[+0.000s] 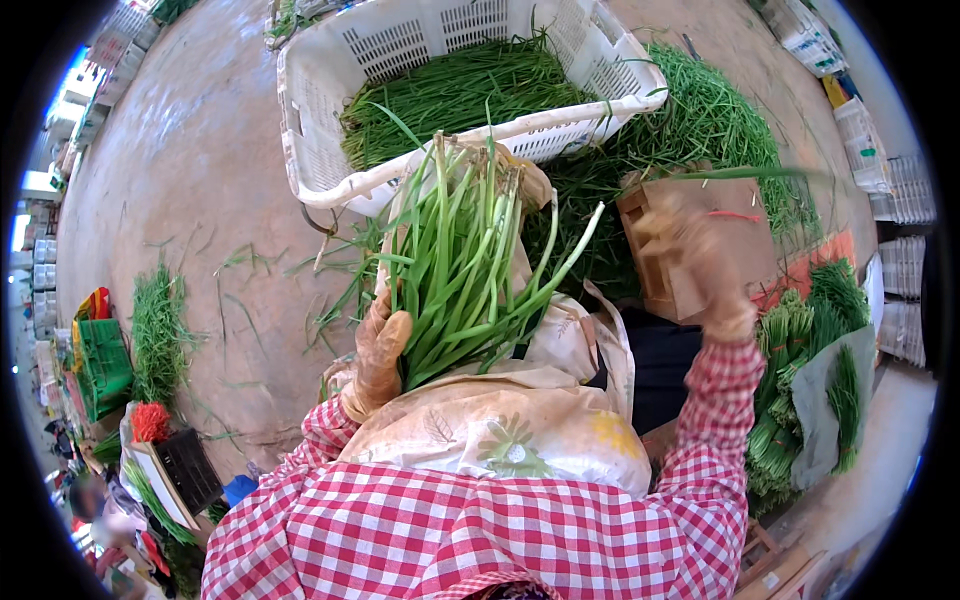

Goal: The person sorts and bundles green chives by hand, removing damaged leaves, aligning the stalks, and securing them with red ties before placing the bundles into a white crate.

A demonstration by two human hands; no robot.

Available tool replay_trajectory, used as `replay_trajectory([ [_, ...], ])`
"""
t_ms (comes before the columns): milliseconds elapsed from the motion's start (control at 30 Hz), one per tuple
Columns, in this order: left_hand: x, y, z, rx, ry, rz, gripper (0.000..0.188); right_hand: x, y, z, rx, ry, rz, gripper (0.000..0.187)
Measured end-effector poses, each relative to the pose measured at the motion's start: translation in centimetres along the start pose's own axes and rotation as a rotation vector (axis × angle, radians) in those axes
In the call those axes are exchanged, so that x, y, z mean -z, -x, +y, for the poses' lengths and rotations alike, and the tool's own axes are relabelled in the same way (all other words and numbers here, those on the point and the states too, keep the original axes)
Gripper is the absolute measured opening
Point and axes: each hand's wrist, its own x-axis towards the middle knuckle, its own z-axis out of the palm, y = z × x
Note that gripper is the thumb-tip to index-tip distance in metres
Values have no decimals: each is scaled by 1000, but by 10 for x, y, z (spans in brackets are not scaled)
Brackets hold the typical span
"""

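In my gloved left hand [378, 358] is a loose bunch of garlic chives [455, 265], its pale stem ends pointing away from me and the green leaves resting over my lap. The fingers close around the bunch's left side. A stained apron [490, 430] with printed leaves covers my lap under it. My right hand [695, 255] is smeared by motion, raised off to the right over a brown box-like wooden piece [755, 215]. A long green leaf [745, 173] shows just beyond that hand, and whether the fingers hold it is unclear.
Ahead stands a white slatted crate [300, 130] with chives [460, 90] inside. A big heap of chives [710, 110] lies right of it. Tied bundles [780, 430] are stacked at my right. Loose chives [158, 335] and a green crate [103, 365] are on the left floor.
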Motion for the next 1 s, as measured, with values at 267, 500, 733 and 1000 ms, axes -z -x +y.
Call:
replay_trajectory([
  [267,-109,-40,36,-118,-1556,-436,79,-139,-14,56,-4,-880,-317,68],
  [500,-53,-65,75,-629,-1308,-616,55,-135,-43,135,80,-1205,-362,63],
  [733,-3,-60,10,197,-273,-478,61,-138,-64,168,88,-909,-409,58],
  [1000,-36,-37,36,546,-168,-213,68,-58,-28,21,147,-261,244,33],
])
